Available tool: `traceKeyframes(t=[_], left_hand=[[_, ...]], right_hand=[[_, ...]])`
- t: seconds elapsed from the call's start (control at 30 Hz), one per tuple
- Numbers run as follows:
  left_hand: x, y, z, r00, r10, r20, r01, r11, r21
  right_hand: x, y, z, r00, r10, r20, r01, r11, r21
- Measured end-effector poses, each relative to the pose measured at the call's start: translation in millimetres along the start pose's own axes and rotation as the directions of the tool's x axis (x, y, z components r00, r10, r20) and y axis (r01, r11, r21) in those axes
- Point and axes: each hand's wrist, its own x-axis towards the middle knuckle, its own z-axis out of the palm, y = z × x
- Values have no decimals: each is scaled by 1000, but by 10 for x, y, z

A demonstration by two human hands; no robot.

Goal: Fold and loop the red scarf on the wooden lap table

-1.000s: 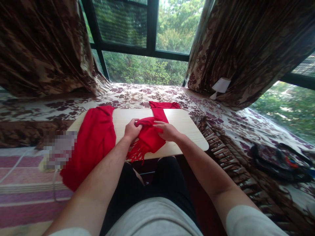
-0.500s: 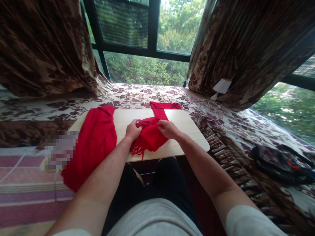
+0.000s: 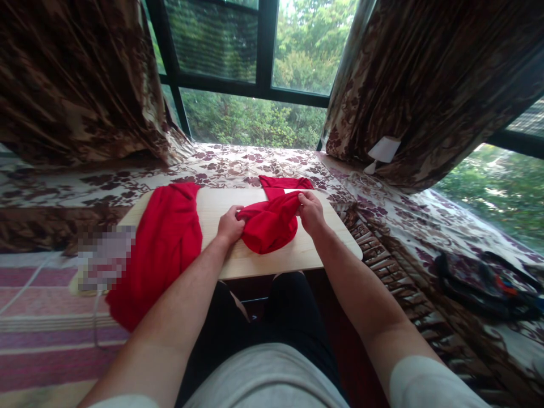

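Observation:
A red scarf (image 3: 272,226) is bunched over the middle of the small wooden table (image 3: 229,263). My left hand (image 3: 230,224) is closed on its left end, fingers partly hidden in the fabric. My right hand (image 3: 311,212) pinches the upper right edge of the scarf, which sags in a rounded fold between both hands. A further stretch of red cloth lies at the far table edge and seems to join the scarf. To the left, a larger red garment or cloth (image 3: 172,232) lies draped over the table's left side, untouched by either hand.
A blurred-out object (image 3: 106,258) sits at the table's left end, with a cord below it. Beyond the table is a floral-covered ledge (image 3: 229,167) under the window. A small white lamp (image 3: 383,150) stands at the right, and a black bag (image 3: 484,286) lies nearer.
My right hand has moved right and away from me, pulling the scarf's edge with it. The fringe that hung near the front edge is out of sight. My left hand stays in place.

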Motion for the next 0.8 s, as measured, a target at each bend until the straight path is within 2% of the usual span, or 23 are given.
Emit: traceKeyframes(t=[0.13,0.27,0.33,0.5,0.67,0.73,0.8], left_hand=[[5,-17,12,1000,12,2,-12,1000,5],[5,-11,11,1000,9,-6,-9,1000,12],[3,-5,9,1000,10,-9,-10,1000,14],[4,-12,14,1000,13,-14,-12,1000,14],[2,-17,21,1000,15,-15,-15,1000,15],[-3,-3,14,1000,11,-12,-10,1000,16],[-10,18,4,1000,8,-13,-7,1000,19]], right_hand=[[90,20,-72,984,61,-168,-32,986,165],[74,9,-143,972,133,-192,-92,973,210],[30,-16,-172,980,147,-130,-122,975,183],[-87,-126,-195,985,121,126,-137,983,124],[-97,-195,-194,991,-42,125,19,984,179],[-100,-168,-198,973,3,231,-7,1000,18],[-115,-115,-199,926,94,365,-4,971,-240]])
